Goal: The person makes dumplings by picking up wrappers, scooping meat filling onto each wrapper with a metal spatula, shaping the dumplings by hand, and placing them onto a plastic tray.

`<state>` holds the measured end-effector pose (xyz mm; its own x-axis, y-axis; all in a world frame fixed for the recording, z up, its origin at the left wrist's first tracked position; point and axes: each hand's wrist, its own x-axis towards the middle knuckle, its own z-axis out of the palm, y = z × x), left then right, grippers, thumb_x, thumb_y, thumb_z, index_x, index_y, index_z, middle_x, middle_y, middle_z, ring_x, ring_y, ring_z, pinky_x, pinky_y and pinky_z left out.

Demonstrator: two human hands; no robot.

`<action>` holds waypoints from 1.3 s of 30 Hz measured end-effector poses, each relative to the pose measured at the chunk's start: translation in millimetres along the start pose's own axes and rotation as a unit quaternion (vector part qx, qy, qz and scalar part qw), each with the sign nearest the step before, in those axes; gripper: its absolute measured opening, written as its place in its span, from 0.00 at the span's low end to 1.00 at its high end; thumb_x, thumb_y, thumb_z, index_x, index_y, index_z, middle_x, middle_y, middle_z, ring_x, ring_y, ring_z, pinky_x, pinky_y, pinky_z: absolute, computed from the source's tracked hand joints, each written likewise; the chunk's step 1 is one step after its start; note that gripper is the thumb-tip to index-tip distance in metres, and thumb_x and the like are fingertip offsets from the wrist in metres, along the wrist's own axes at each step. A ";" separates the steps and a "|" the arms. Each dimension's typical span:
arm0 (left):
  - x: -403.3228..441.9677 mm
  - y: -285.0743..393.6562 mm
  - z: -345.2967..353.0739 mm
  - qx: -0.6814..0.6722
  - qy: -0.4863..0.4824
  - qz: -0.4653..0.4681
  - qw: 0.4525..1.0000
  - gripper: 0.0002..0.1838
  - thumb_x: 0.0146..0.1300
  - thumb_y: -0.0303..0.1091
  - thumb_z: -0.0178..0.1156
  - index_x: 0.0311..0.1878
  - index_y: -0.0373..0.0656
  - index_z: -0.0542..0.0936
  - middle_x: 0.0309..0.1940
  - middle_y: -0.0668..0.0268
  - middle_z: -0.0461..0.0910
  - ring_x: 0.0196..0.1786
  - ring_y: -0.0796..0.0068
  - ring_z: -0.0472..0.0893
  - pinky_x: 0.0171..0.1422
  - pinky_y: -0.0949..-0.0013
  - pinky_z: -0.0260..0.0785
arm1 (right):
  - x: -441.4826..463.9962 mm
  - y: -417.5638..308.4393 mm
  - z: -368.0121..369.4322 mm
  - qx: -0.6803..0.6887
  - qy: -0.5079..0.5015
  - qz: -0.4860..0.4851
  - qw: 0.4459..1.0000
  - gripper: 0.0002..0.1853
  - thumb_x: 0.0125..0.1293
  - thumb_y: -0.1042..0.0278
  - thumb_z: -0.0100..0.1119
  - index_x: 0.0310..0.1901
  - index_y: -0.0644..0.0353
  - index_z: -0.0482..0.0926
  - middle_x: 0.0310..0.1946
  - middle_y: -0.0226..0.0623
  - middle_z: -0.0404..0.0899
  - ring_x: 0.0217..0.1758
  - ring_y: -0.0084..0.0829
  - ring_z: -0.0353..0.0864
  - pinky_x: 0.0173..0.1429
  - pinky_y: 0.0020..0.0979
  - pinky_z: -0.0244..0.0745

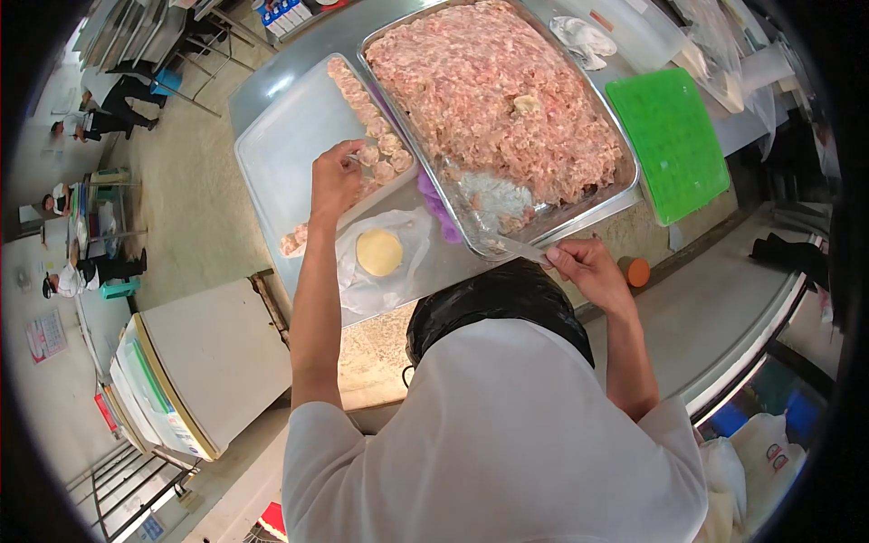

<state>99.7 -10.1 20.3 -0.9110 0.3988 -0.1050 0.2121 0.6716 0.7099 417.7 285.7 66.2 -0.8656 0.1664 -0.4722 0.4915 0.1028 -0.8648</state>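
Note:
My left hand (336, 181) is over the white plastic tray (285, 136), its fingertips pinched at a small meat dumpling (367, 156). Several similar dumplings (385, 170) line the tray's right and near edges. My right hand (587, 268) grips a thin flat spatula (520, 247), its blade over the near corner of a large metal pan (470, 237). Pinkish minced meat (498, 81) fills most of that pan, and the metal bottom shows near the blade. A stack of round yellow wrappers (378, 252) lies on a clear plastic bag (412, 226) below my left hand.
The steel table (258, 95) holds a green lidded tray (670, 145), a white cloth (584, 41) and purple material (439, 208) between the trays. An orange round object (634, 271) is beyond my right hand. Other people (127, 100) stand at the far left.

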 end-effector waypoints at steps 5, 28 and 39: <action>2.5 -3.3 5.8 0.025 0.015 0.036 0.999 0.17 0.59 0.27 0.59 0.52 0.36 0.85 0.39 0.51 0.87 0.35 0.61 0.85 0.46 0.62 0.77 | 0.8 -5.7 2.1 -0.014 -0.003 0.012 1.000 0.20 0.77 0.54 0.59 0.33 0.63 0.85 0.18 0.20 0.66 0.25 0.14 0.61 0.29 0.26 0.57; 17.9 4.6 8.0 -0.047 0.001 0.045 0.998 0.17 0.57 0.23 0.57 0.51 0.33 0.80 0.42 0.52 0.86 0.44 0.61 0.86 0.52 0.64 0.77 | -1.6 -0.8 1.8 -0.002 -0.006 -0.014 1.000 0.22 0.76 0.50 0.59 0.36 0.63 0.86 0.19 0.21 0.67 0.26 0.16 0.62 0.29 0.25 0.58; -26.9 24.3 -17.9 -0.070 0.155 0.086 0.982 0.11 0.65 0.24 0.61 0.51 0.35 0.81 0.38 0.57 0.86 0.37 0.67 0.83 0.45 0.65 0.76 | -2.9 -7.1 9.3 0.063 0.016 -0.031 0.997 0.12 0.72 0.66 0.65 0.52 0.63 0.83 0.29 0.20 0.72 0.31 0.16 0.67 0.36 0.23 0.65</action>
<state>123.1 -15.7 52.9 -0.9343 0.2754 0.2266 0.3417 0.5093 0.7899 415.8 275.4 72.1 -0.8892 0.1960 -0.4135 0.4198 -0.0100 -0.9076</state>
